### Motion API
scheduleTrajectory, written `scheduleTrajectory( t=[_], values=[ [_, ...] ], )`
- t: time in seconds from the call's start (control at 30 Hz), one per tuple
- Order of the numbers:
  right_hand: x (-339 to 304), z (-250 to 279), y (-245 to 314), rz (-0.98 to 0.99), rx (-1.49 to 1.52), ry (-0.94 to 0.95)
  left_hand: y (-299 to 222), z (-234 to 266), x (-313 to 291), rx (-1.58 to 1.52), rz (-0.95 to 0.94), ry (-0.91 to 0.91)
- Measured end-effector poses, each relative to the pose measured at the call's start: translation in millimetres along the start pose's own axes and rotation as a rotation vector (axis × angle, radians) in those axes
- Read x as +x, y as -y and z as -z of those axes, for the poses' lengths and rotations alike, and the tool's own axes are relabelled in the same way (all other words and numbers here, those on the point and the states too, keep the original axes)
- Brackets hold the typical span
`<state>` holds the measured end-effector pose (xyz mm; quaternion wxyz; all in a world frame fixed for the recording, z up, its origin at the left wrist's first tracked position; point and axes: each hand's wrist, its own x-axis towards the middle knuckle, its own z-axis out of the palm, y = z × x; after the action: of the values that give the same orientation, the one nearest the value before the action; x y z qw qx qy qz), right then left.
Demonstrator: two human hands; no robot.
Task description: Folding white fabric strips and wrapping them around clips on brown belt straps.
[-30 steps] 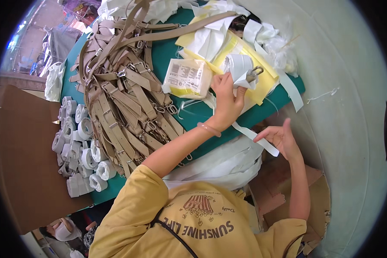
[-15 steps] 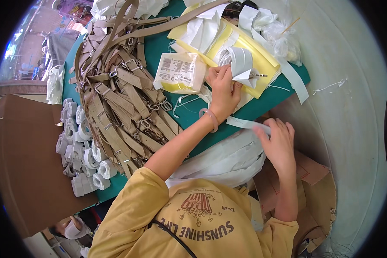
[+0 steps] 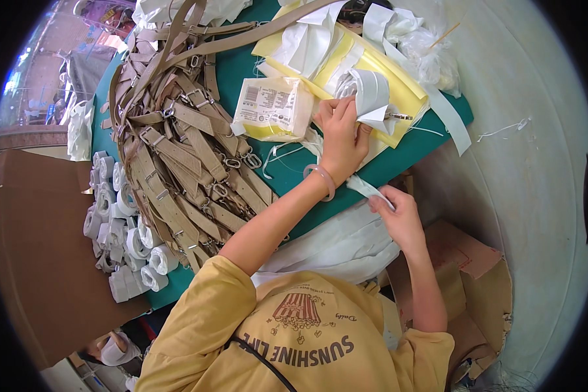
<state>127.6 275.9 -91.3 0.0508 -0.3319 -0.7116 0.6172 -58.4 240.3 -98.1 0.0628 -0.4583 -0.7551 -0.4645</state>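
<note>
My left hand (image 3: 341, 140), with a pink bangle (image 3: 320, 178) at its wrist, grips a white-wrapped roll (image 3: 372, 91) above the table. A metal clasp (image 3: 398, 116) pokes out of the roll's right side. Near the table's front edge, my right hand (image 3: 400, 219) pinches the end of a narrow white strip (image 3: 364, 187). The strip runs up toward my left wrist, and its far end is hidden there. Behind the roll lie yellow sheets (image 3: 405, 88) with white paper (image 3: 307, 49) on them. Left of my left hand sits a clear packet (image 3: 272, 108) with a printed label.
A heap of beige straps with metal buckles (image 3: 176, 144) covers the left of the green table (image 3: 307, 212). Several white rolls (image 3: 134, 242) are stacked at its left edge. A brown cardboard sheet (image 3: 39, 255) stands beyond them. An open carton (image 3: 470, 287) is at lower right.
My right hand has moved down and left and its fingers have closed on the strip's end. The left hand still holds the roll, which has tilted slightly.
</note>
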Motion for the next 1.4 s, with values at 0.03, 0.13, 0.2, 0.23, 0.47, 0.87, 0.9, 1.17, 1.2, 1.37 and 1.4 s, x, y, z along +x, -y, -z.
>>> scheduleTrajectory(
  t=[0.03, 0.13, 0.2, 0.23, 0.47, 0.87, 0.9, 1.17, 1.2, 1.37, 1.4],
  values=[
    [-6.8, 4.7, -0.7, -0.046, -0.037, 0.006, 1.5, -0.7, -0.7, 0.007, -0.002, 0.007],
    [-33.1, 36.1, 4.4, -0.052, -0.087, -0.007, 6.6, -4.1, -3.6, -0.005, -0.011, -0.001],
    [-50.0, 60.5, 15.0, -0.069, -0.051, -0.049, 7.6, -4.6, -3.5, -0.013, -0.017, -0.014],
    [-59.4, 72.0, 23.9, -0.128, -0.057, -0.088, 6.1, -3.6, -1.7, -0.041, 0.005, -0.013],
    [-50.5, 79.4, 119.1, 0.283, 0.18, -0.237, -49.4, 38.6, 44.2, -0.523, 0.502, 0.118],
    [-2.4, 26.3, 181.1, 0.389, -0.058, -0.472, -101.9, 86.5, 27.3, -0.279, 0.139, 0.234],
    [-4.4, 26.2, 181.7, 0.349, -0.063, -0.475, -102.8, 87.8, 26.3, -0.325, 0.19, 0.266],
    [-5.8, 28.3, 185.8, 0.351, -0.083, -0.421, -106.7, 101.2, 28.8, -0.383, 0.231, 0.346],
    [-5.1, 28.9, 185.7, 0.355, -0.092, -0.408, -106.1, 101.1, 28.5, -0.386, 0.221, 0.338],
    [-3.9, 37.6, 176.8, 0.382, -0.338, -0.465, -100.3, 98.3, 24.7, -0.389, 0.283, 0.328],
    [-4.7, 40.7, 173.2, 0.441, -0.487, -0.547, -98.5, 97.8, 24.4, -0.41, 0.328, 0.299]
  ],
)
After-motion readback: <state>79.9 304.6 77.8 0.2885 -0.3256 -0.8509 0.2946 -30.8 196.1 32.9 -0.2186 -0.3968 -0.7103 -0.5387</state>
